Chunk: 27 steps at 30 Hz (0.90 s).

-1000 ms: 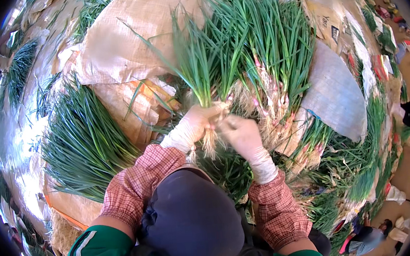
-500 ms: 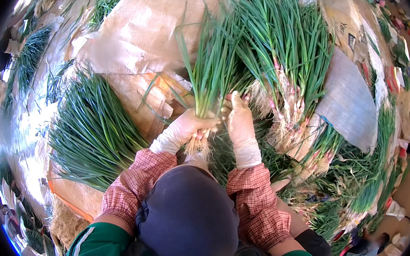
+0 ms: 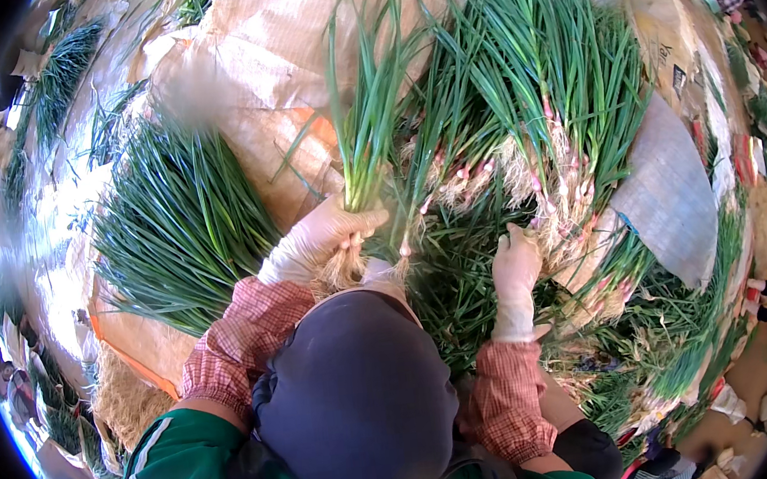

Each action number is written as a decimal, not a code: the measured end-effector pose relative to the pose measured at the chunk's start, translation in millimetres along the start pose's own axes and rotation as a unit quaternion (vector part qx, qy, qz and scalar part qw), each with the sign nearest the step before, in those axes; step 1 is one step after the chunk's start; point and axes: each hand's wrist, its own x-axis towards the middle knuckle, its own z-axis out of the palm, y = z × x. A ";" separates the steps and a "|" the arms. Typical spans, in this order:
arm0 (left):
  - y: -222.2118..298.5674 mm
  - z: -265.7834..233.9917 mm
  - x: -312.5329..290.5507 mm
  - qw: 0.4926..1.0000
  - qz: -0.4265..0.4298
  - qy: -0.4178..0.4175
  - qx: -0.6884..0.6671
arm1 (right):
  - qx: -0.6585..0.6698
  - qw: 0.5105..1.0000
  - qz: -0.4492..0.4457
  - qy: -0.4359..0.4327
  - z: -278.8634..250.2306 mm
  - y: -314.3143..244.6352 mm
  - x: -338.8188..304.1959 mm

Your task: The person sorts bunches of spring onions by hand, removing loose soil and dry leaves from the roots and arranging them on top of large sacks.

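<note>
The fingers of the gloved left hand (image 3: 334, 228) close around the base of an onion bunch (image 3: 365, 144), leaves fanning out beyond, roots poking out nearside. The right hand (image 3: 516, 264) curls beside a bigger onion heap (image 3: 552, 66); whether it's pinching anything, I can't tell.

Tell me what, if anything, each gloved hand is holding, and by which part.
The left hand grips a small bunch of spring onions low on the stems, just above the roots. Whether the right hand holds anything cannot be told.
</note>
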 end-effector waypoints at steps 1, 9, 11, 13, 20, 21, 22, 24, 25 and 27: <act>-11.9 -1.1 -1.1 1.000 -0.012 0.012 -0.024 | 0.108 0.994 -0.017 -0.001 -0.7 -16.6 -5.6; -69.7 22.1 30.7 0.981 0.082 0.110 0.136 | 0.321 0.929 -0.030 -0.183 35.6 -123.2 20.7; -62.0 21.3 28.5 0.995 0.028 0.092 0.040 | 0.420 0.893 -0.068 -0.145 39.9 -121.9 13.8; -39.3 10.7 6.8 0.996 -0.005 0.092 -0.012 | 0.442 0.884 0.044 -0.142 14.4 -138.2 10.5; -15.9 16.7 13.7 0.999 -0.011 0.035 -0.012 | 0.271 0.959 0.004 -0.086 46.9 -94.9 84.4; -24.7 15.1 22.8 0.998 0.014 0.044 -0.030 | 0.293 0.952 -0.007 -0.093 48.8 -87.6 89.6; -17.3 8.3 17.1 0.998 0.005 0.060 -0.015 | 0.367 0.922 0.016 -0.120 42.0 -95.8 82.0; -21.1 -9.6 16.5 0.995 0.001 0.081 0.052 | 0.504 0.844 0.068 -0.170 26.1 -104.7 56.1; -19.8 0.2 16.8 0.995 0.003 0.088 0.048 | 0.556 0.807 0.087 -0.177 23.2 -106.5 46.1; -12.6 21.7 15.4 0.997 0.039 0.061 0.013 | 0.586 0.777 0.096 -0.209 21.4 -116.2 28.7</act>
